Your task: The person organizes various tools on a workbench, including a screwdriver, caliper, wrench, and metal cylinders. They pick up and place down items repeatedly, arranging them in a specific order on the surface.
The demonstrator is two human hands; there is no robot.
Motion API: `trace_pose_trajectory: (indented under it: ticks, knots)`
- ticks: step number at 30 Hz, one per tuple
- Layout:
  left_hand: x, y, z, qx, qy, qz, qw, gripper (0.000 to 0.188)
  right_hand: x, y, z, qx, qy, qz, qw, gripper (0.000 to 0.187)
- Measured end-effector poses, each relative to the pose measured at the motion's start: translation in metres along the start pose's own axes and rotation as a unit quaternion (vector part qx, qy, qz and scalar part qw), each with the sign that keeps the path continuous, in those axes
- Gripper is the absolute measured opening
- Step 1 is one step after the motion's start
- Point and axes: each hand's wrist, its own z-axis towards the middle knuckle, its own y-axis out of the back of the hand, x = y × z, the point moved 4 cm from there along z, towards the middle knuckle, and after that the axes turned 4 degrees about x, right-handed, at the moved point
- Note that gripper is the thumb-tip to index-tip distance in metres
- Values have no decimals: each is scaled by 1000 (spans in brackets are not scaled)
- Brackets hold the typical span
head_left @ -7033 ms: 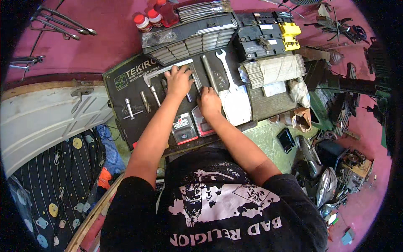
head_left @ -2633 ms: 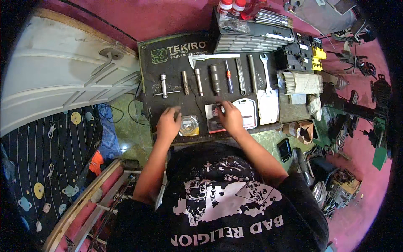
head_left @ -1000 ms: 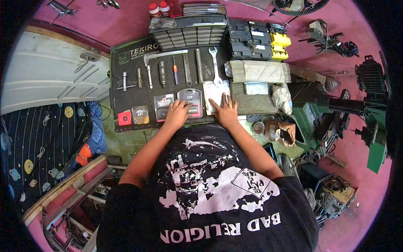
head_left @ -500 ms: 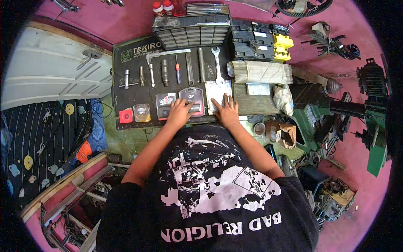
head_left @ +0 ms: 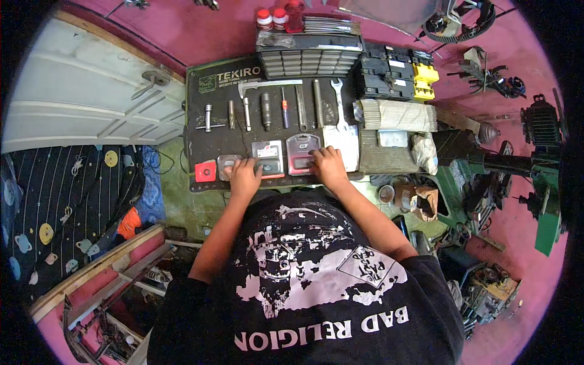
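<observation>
My left hand lies with its fingers spread between a small clear pack and a black-and-white blister pack, touching the edges of both. At the right side of a taller clear blister pack rests my right hand, its fingers apart over that edge. Left of these lies a red square packet with a dark ring on it. Behind the packs is a row of tools: a T-handle wrench, a stubby cylindrical tool, a screwdriver and an open-end wrench. A white sheet lies under the wrench's lower end.
A caliper lies across the back of the dark mat. Behind it stand a small-drawer cabinet and black cases. Stacked ribbed sheets and a plastic bag sit at the right. A white door stands at left.
The view has shifted, so the table sits further right in the picture. My left hand has moved left across the packs. My right hand has left the white sheet for the taller pack's edge.
</observation>
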Motion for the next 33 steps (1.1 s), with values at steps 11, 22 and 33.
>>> trace_pose_trajectory:
  ticks: [11, 22, 33]
  knots:
    - [23, -8, 13, 52, -201, -14, 978, 64, 107, -66, 50, 133, 55, -99, 985, 50]
    - [33, -10, 23, 37, -247, 11, 968, 60, 123, -74, 56, 143, 15, -117, 983, 25]
    - [44, 1, 23, 39, -233, -43, 971, 59, 125, -71, 59, 175, 4, -143, 974, 29]
